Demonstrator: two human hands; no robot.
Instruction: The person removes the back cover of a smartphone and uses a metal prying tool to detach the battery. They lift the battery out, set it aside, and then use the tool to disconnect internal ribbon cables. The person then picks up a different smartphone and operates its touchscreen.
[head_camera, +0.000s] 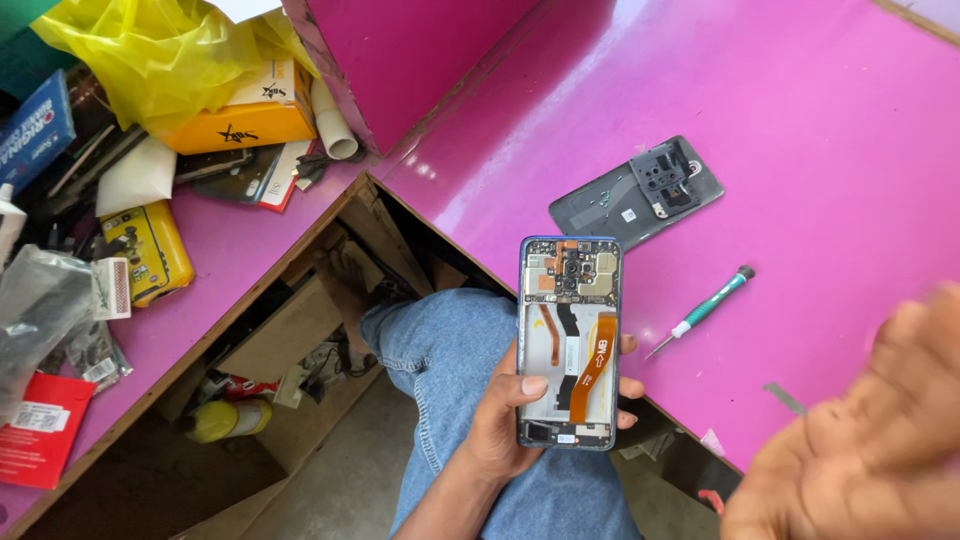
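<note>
- Two hands in view; the right hand is nearest the camera, low right, blurred, palm up and fingers spread, holding nothing. It hangs over the near edge of the pink worktop.
- Left hand sits further in, above the knee in blue jeans. Its grip is closed around the opened phone: thumb across the left rim, fingertips showing on the right rim.
- Opened phone is held off the worktop, just at its near edge, back side up. Long axis runs near to far, camera end away from the body. Circuit board at the far end, orange flex cable down the middle.
- Key relation: phone lies left of the free right hand and slightly beyond it, well apart. Left hand already has it.
- Small screwdriver with teal handle lies on the worktop between phone and right hand, tip pointing toward the phone, handle angled far-right. Right hand is the nearer one to it.
- Grey back cover lies inner side up on the worktop beyond the phone, apart from it, long axis slanted up to the right.
- Far left: cluttered shelf with an orange box and a yellow plastic bag.
</note>
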